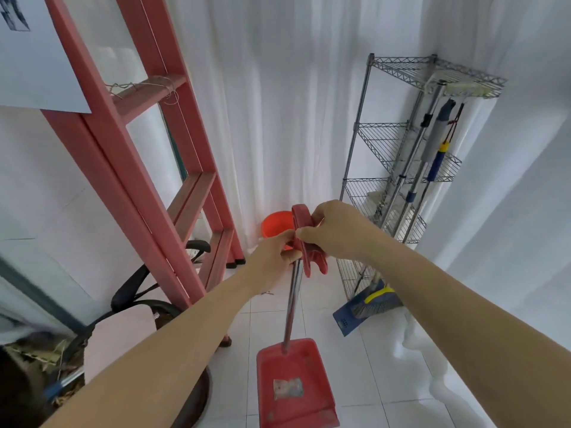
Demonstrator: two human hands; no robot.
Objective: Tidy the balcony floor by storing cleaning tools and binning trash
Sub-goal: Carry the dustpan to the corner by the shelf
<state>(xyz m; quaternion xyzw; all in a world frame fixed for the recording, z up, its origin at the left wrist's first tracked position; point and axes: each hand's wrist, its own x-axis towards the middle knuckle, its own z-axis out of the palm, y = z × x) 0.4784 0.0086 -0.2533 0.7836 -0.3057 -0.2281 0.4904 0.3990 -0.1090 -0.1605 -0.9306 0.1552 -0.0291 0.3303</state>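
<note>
Both hands up at centre: left hand [277,249] fingers curled round the top of the red dustpan's [295,369] metal shaft, right hand [335,230] wrapped on its grip, pan low at 6 o'clock, open white tiles [366,383] running between ladder [193,196] at 10 and wire rack [383,140] at 2.

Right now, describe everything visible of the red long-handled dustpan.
The red plastic long-handled dustpan is nearly upright, scoop lowest, a worn pale sticker inside it. A shiny metal shaft rises to a red plastic grip with a clip notch. The left hand holds where shaft meets grip; the right hand pinches the grip higher. Whether the scoop touches the white tiled floor is unclear.
</note>
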